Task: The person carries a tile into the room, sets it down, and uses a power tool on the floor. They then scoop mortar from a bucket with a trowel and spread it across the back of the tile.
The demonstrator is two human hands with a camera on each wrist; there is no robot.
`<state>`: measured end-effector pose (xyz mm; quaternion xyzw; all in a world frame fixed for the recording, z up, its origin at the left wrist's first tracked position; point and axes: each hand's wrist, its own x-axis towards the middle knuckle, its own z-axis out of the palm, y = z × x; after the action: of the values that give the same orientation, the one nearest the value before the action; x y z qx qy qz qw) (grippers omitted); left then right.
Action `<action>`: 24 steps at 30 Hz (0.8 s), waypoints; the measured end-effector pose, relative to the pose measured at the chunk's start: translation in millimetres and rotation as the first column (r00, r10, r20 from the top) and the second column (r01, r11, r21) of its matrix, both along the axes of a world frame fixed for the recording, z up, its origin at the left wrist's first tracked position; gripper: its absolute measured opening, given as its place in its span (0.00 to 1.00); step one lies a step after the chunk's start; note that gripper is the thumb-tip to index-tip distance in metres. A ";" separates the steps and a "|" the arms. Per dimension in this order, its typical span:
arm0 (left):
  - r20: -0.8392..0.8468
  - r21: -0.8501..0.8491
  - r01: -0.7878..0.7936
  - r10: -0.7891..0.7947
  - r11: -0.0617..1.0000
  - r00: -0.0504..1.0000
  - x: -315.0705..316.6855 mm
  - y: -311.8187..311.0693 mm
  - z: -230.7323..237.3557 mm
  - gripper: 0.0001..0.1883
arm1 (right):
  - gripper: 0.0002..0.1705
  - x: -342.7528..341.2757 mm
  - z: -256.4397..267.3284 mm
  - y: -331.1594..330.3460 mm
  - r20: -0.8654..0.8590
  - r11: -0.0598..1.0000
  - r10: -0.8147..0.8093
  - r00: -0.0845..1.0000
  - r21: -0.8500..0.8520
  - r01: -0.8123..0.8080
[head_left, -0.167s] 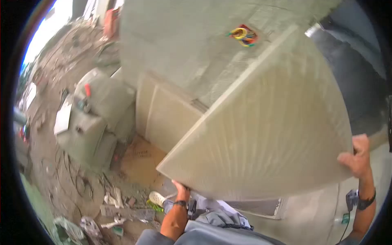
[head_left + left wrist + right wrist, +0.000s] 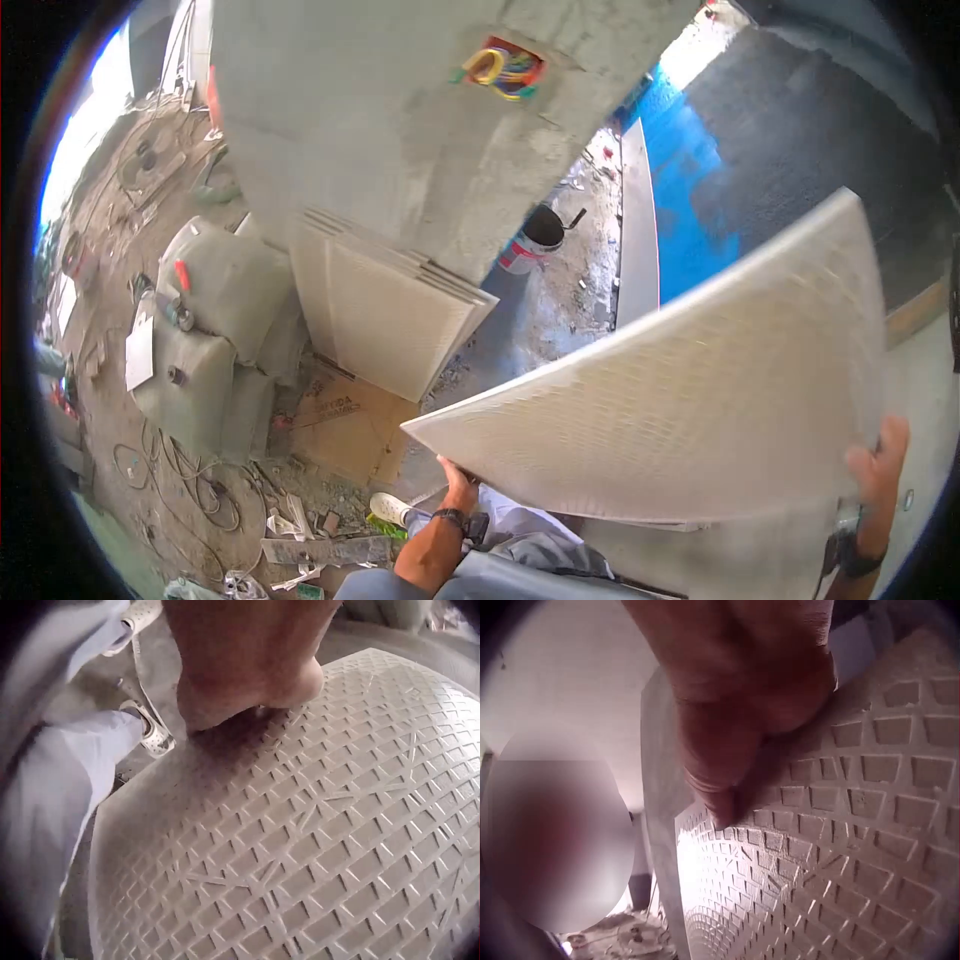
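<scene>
A large pale tile (image 2: 680, 410) is held up in front of my body by both hands, tilted, with its back towards me. Raised rectangular ridges cover that back, plain in the left wrist view (image 2: 337, 847). My left hand (image 2: 460, 487) grips the tile's lower edge near its left corner, fingers partly hidden beneath. At the far right side, my right hand (image 2: 878, 458) holds the opposite edge; the right wrist view shows its thumb (image 2: 716, 787) lying against the ridged back.
More tiles (image 2: 385, 310) lean against a grey wall (image 2: 380, 120) with a wire-filled box (image 2: 500, 68). Cardboard (image 2: 340, 415) lies below them. Beyond stands a bucket (image 2: 535, 240), near a blue and dark surface (image 2: 690, 190). Covered bulky items (image 2: 220, 300), cables (image 2: 190, 480) and debris lie left.
The tile's upper corner has swung down and to the right, still in both hands. The head view has shifted, and the bucket and blue surface now show past the tile.
</scene>
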<state>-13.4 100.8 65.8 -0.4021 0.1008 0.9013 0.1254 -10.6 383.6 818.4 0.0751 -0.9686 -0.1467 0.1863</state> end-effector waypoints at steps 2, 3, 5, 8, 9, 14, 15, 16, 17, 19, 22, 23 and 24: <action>0.078 -0.147 0.222 -0.212 0.964 0.974 -66.2 -0.6 -8.1 0.52 | 0.40 49.5 -37.2 84.9 -0.084 0.911 -0.390 0.917 -0.181 0.371; -0.012 -0.074 0.222 -0.223 0.972 0.975 -88.1 22.9 -20.1 0.52 | 0.38 67.4 -42.9 110.6 -0.180 0.893 -0.421 0.889 -0.256 0.371; 0.006 -0.114 0.285 -0.286 0.952 0.958 -135.0 67.0 8.8 0.51 | 0.36 69.3 -41.2 144.5 -0.256 0.858 -0.471 0.844 -0.356 0.371; -0.019 -0.096 0.393 -0.397 0.914 0.918 -181.1 130.4 10.4 0.47 | 0.32 32.5 -17.8 115.8 0.208 0.754 -0.449 0.869 -0.434 0.494; -0.079 -0.119 0.410 -0.420 0.905 0.904 -208.5 147.1 35.8 0.46 | 0.29 3.9 -23.8 69.6 -0.028 0.795 -0.452 0.892 -0.466 0.388; -0.028 -0.218 0.460 -0.477 0.861 0.878 -334.7 198.9 20.1 0.47 | 0.23 -58.9 -59.3 114.9 -0.319 0.799 -0.430 0.845 -0.570 0.191; -0.026 -0.285 0.479 -0.507 0.830 0.862 -365.2 205.9 20.2 0.49 | 0.22 -66.6 -67.5 126.2 -0.312 0.766 -0.480 0.820 -0.604 0.219; -0.029 -0.294 0.484 -0.514 0.824 0.858 -397.9 210.6 10.6 0.49 | 0.23 -80.1 -75.1 136.1 -0.305 0.731 -0.530 0.792 -0.637 0.244; -0.033 -0.324 0.465 -0.501 0.824 0.865 -434.0 214.9 -6.2 0.49 | 0.23 -101.2 -82.1 145.2 -0.308 0.726 -0.539 0.784 -0.642 0.247; -0.099 -0.387 0.406 -0.476 0.828 0.874 -494.8 215.5 13.5 0.50 | 0.24 -158.4 -97.8 161.3 -0.387 0.706 -0.444 0.808 -0.706 0.050; -0.248 -0.390 0.285 -0.398 0.876 0.883 -607.8 214.1 10.1 0.50 | 0.22 -271.8 -116.3 165.5 -0.412 0.701 -0.401 0.818 -0.713 -0.016; -0.248 -0.390 0.286 -0.399 0.875 0.883 -640.0 221.4 -0.1 0.50 | 0.22 -296.0 -126.0 179.3 -0.412 0.700 -0.401 0.818 -0.714 -0.016; -0.250 -0.402 0.287 -0.405 0.870 0.879 -656.4 194.0 -10.5 0.50 | 0.20 -314.7 -138.8 198.4 -0.369 0.696 -0.418 0.830 -0.718 0.032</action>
<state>-669.8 294.7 55.3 -0.2381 0.3514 0.8843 0.1944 -325.3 582.0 679.7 -0.1642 -0.8698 0.1841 0.4272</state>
